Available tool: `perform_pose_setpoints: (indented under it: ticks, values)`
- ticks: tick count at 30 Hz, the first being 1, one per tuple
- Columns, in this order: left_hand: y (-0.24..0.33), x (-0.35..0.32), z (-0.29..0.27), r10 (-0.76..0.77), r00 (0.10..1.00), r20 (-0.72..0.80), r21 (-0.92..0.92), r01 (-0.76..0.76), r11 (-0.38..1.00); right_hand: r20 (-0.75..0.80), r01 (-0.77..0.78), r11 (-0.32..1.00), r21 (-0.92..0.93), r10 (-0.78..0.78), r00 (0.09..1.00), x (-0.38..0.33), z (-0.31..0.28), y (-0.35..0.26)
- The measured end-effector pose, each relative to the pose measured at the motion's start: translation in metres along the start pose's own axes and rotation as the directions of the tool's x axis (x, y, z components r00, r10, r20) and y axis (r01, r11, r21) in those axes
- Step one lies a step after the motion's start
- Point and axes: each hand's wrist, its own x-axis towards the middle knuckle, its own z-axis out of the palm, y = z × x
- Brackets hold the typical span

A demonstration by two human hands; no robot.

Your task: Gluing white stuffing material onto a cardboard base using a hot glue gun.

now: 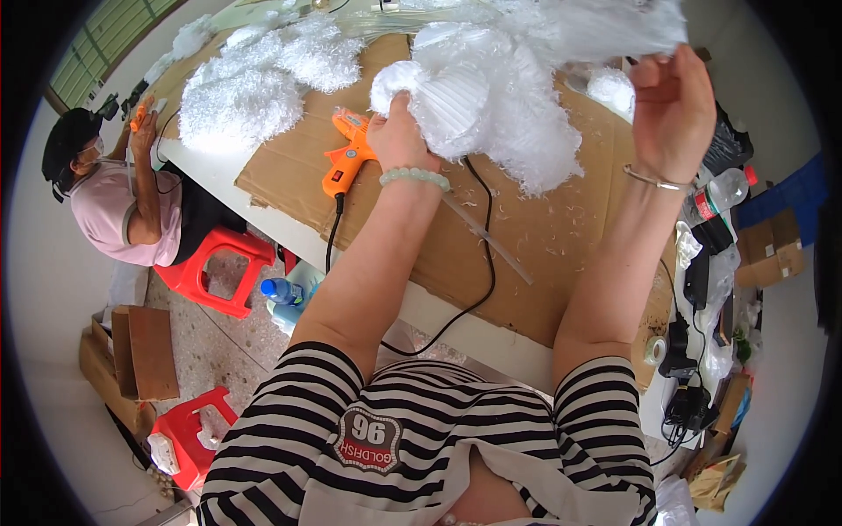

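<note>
Meanwhile, far to your left, another person (114, 206) in a pink top sat on a red stool (219, 267) at the bench (289, 232), beside a loose heap of white fluff (241, 96). Nearer you, an orange glue gun (346, 158) lay on the brown cardboard sheet (561, 237), its black cord running off the bench edge, just left of your left wrist. Your left hand (399, 136) was clenched on the lower edge of the white fluffy piece (491, 105), which stood lifted above the cardboard between your two hands. Your right hand (671, 110) was raised higher, its grip pinching the piece's upper right part, fingers closed on the white strands. Beyond your right forearm, a clear plastic bottle (719, 193) with a red cap lay near the bench's right end.
</note>
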Motion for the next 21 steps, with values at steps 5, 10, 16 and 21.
perform_pose_setpoints:
  ticks: [5, 10, 16, 21]
  values:
    - [0.006, 0.001, -0.008, 0.005, 0.999, 0.048, -0.028, -0.003, 1.000, 0.033, 0.036, 0.983, 0.180, -0.042, 0.999, 0.000, -0.009, -0.025]
    - [0.003, 0.003, -0.018, 0.038, 0.978, 0.203, -0.118, -0.014, 0.993, -0.313, -0.144, 0.943, -0.300, 0.046, 0.949, -0.011, -0.003, 0.044]
    - [0.007, -0.012, -0.005, -0.045, 0.973, 0.228, -0.028, 0.053, 0.998, -0.137, -0.235, 0.195, -0.952, 0.415, 0.899, -0.052, -0.052, 0.138]
    - [0.005, -0.007, -0.001, 0.019, 0.967, 0.253, -0.039, -0.010, 0.999, 0.004, -0.037, 0.318, -0.947, 0.129, 0.992, -0.029, -0.003, 0.089]
